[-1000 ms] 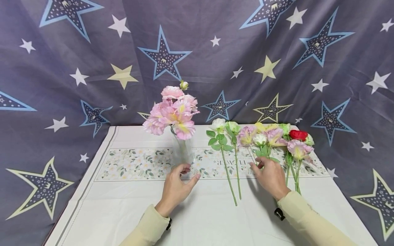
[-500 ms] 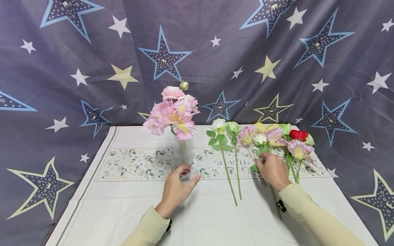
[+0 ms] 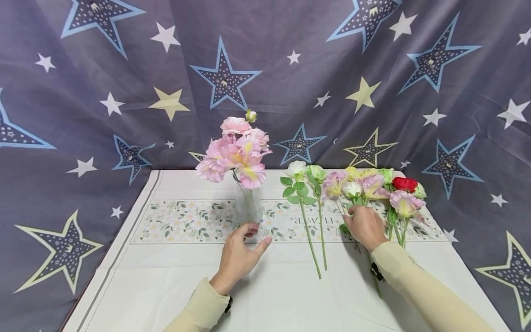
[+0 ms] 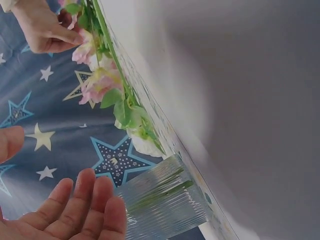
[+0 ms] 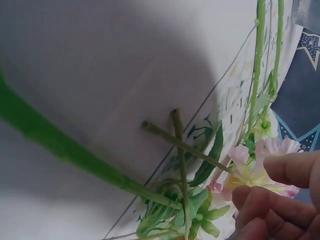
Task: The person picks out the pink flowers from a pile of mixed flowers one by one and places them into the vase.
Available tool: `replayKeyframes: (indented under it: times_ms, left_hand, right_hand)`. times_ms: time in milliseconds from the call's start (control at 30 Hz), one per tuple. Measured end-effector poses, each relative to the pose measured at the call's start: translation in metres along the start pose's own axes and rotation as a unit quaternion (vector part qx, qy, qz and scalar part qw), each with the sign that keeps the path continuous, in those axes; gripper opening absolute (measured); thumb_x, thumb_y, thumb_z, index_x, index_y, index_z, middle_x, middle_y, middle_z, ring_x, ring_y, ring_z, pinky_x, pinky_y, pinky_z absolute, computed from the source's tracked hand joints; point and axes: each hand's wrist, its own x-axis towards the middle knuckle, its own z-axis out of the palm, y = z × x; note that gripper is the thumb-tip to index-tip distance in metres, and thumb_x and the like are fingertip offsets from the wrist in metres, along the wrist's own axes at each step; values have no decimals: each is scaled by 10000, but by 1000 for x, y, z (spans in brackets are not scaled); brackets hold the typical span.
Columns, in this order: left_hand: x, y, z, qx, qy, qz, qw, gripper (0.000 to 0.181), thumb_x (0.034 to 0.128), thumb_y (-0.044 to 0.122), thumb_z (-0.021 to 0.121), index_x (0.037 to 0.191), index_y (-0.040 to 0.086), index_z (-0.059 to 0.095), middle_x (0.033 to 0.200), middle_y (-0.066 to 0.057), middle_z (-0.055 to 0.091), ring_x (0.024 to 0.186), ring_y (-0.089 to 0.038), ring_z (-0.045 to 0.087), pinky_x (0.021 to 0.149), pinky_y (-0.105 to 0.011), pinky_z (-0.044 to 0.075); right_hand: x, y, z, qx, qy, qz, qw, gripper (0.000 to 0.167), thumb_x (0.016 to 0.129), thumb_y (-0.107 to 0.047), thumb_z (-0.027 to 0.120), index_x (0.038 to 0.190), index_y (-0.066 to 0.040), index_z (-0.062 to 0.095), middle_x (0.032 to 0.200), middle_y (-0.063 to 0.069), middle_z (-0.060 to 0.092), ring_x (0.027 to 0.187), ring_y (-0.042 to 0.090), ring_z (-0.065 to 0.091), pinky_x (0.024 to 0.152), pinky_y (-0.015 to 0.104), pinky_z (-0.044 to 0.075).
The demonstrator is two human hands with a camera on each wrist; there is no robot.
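Note:
A ribbed clear vase (image 3: 247,205) holds pink flowers (image 3: 236,150), and green stems show through its wall. My left hand (image 3: 238,253) is held beside the vase's base, thumb spread from lightly bent fingers; the left wrist view shows nothing in the palm. Over the artificial flowers lying on the right, my right hand (image 3: 365,228) is bent down near a white rose (image 3: 352,188). In the right wrist view its thumb and finger stand apart beside a pink-and-yellow flower (image 5: 255,167). A thick green stem (image 5: 65,150) crosses close to that camera.
A white rose (image 3: 296,169) and a green rose (image 3: 317,173) lie between vase and right hand. Right of that hand are a red rose (image 3: 404,184) and a pink flower (image 3: 405,203). A star-patterned curtain (image 3: 278,60) hangs behind the white-covered table (image 3: 282,295).
My right hand has shifted slightly right and away from me over the flowers, uncovering a leaf and a lower stem. The left hand has stayed nearly still beside the vase.

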Motion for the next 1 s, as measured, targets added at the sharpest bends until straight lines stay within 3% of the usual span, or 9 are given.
replayKeyframes:
  times_ms: [133, 300, 600, 833, 1000]
  left_hand:
    - [0, 0, 1, 41, 37, 53, 10000, 381, 823, 301, 878, 1093, 97, 702, 989, -37, 712, 934, -320, 688, 824, -501, 547]
    - [0, -2, 2, 113, 72, 102, 9999, 377, 821, 293, 878, 1090, 92, 706, 978, -39, 716, 920, -313, 690, 814, -494, 546]
    - [0, -2, 4, 110, 52, 67, 9999, 369, 836, 317, 865, 1090, 102, 705, 976, -42, 713, 923, -308, 682, 819, -495, 540]
    - [1, -2, 5, 111, 75, 84, 9999, 358, 836, 316, 864, 1080, 109, 705, 967, -27, 709, 916, -298, 680, 808, -489, 537]
    - [1, -1, 6, 146, 69, 70, 9998, 354, 831, 316, 869, 1072, 114, 706, 961, -21, 708, 912, -292, 682, 803, -491, 538]
  right_hand:
    - [4, 0, 3, -94, -124, 81, 9998, 173, 955, -193, 700, 862, -50, 728, 754, 134, 700, 554, 212, 556, 531, 413, 473]
    - [7, 0, 7, -191, -277, 94, 9994, 340, 954, -176, 708, 651, -124, 563, 567, 49, 534, 507, 210, 461, 485, 345, 350]
    - [10, 4, 15, -151, -326, 140, 9993, 271, 953, -125, 702, 692, -97, 634, 625, 57, 606, 501, 208, 527, 481, 361, 421]
    - [9, 7, 18, -76, -243, 112, 9996, 375, 945, -88, 690, 610, -110, 523, 558, 57, 527, 476, 208, 479, 470, 345, 381]
    - [9, 10, 20, -94, -321, 161, 9993, 375, 945, -70, 666, 599, -108, 525, 559, 63, 540, 486, 212, 495, 475, 348, 395]
